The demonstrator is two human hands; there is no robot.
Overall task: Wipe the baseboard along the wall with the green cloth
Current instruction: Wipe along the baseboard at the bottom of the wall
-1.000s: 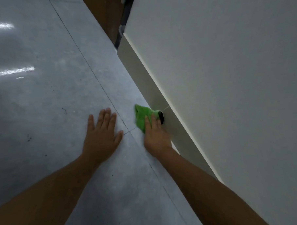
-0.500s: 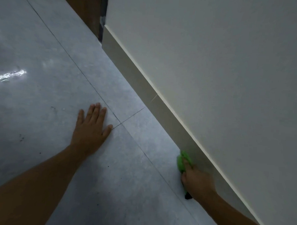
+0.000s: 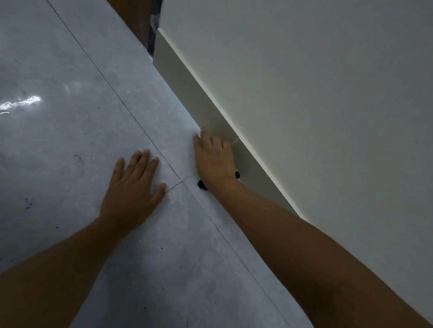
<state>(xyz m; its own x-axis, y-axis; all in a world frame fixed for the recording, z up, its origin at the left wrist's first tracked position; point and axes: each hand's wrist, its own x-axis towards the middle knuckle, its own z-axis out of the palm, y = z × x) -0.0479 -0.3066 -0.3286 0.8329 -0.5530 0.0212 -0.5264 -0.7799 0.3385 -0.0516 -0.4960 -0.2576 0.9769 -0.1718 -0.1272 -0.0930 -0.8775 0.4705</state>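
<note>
Head view, looking down along a wall. The left hand [image 3: 132, 185] lies flat on the grey tiled floor [image 3: 65, 83], fingers extended and slightly spread, palm down, holding nothing. The right hand [image 3: 214, 158] is pressed palm-first against the baseboard [image 3: 189, 88], fingers extended toward the far end of the wall [image 3: 312, 93]. The cloth is hidden under this hand; no green is visible, so whether the fingers pinch it cannot be told. Two small black bits [image 3: 202, 184] show at the wrist, one on each side; what they are is unclear. A thin vertical seam [image 3: 235, 140] in the baseboard lies just beside the right fingertips. Grout lines [image 3: 114, 90] cross on the floor between the two hands. At the far end the baseboard stops at a dark gap [image 3: 153, 24] beside a brown panel [image 3: 128, 8]. Nothing lies against the baseboard beyond the hand. Light glare [image 3: 14, 104] marks the floor at left.
</note>
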